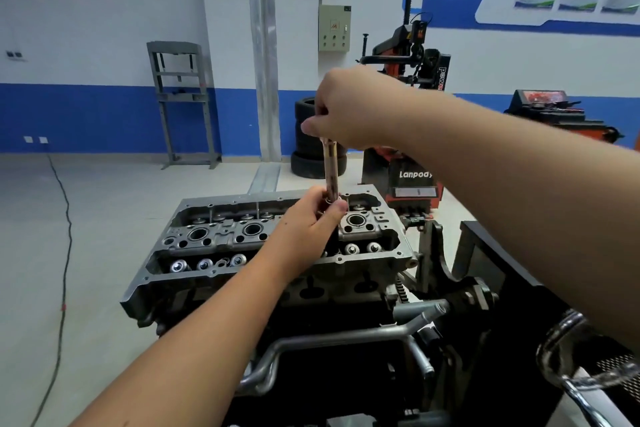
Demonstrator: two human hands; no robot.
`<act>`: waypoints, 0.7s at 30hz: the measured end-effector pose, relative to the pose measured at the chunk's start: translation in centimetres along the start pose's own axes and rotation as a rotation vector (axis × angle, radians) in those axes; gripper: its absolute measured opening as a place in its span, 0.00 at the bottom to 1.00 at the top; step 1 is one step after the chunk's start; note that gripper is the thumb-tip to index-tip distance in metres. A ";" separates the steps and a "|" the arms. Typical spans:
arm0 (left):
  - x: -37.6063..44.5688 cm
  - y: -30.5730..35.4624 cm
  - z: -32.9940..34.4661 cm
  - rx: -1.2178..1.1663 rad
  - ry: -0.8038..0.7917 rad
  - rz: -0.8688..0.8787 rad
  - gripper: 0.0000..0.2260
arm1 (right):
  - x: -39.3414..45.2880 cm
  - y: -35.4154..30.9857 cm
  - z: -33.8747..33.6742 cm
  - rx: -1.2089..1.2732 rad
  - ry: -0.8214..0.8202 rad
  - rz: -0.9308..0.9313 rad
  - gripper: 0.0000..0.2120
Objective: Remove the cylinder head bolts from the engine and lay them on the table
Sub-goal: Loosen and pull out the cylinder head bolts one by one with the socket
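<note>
Head view. Right hand raised above the engine, fingers curled round the top of a bolt. Left hand lower, pinching the bolt's bottom end just over the head. Bolt long, slim, brownish, near upright, clear of its hole. Tyres and a tyre machine stand behind.

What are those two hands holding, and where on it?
A long cylinder head bolt: right hand grips its top end, left hand pinches its lower end above the cylinder head.
</note>
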State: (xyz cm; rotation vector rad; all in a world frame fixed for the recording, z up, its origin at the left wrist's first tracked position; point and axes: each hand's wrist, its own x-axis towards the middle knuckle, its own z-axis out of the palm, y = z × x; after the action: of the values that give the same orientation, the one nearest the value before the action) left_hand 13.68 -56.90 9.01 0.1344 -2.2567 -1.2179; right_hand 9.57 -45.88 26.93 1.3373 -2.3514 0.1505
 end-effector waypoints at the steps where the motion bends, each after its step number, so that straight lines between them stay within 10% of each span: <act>1: -0.1 0.1 0.0 -0.034 -0.025 -0.002 0.07 | 0.1 -0.1 -0.7 -0.041 -0.056 -0.018 0.14; 10: 0.2 -0.5 -0.2 -0.038 0.014 -0.013 0.03 | -0.4 0.7 -1.9 0.176 -0.187 -0.047 0.09; 14: 0.1 -0.3 -0.1 0.013 0.041 0.031 0.06 | 0.1 0.2 -1.1 -0.070 -0.116 0.006 0.24; 18: -0.1 -0.1 0.1 -0.038 -0.038 0.010 0.07 | 0.3 0.4 -2.0 -0.039 -0.226 -0.060 0.13; 21: -0.1 0.0 -0.2 -0.085 -0.051 -0.019 0.09 | -0.1 1.4 -1.9 0.293 -0.249 -0.056 0.13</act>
State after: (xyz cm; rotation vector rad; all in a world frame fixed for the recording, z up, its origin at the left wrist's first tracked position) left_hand 13.81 -57.00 9.03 0.0931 -2.2473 -1.3396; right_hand 9.02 -44.47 28.80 1.6417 -2.5695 0.3410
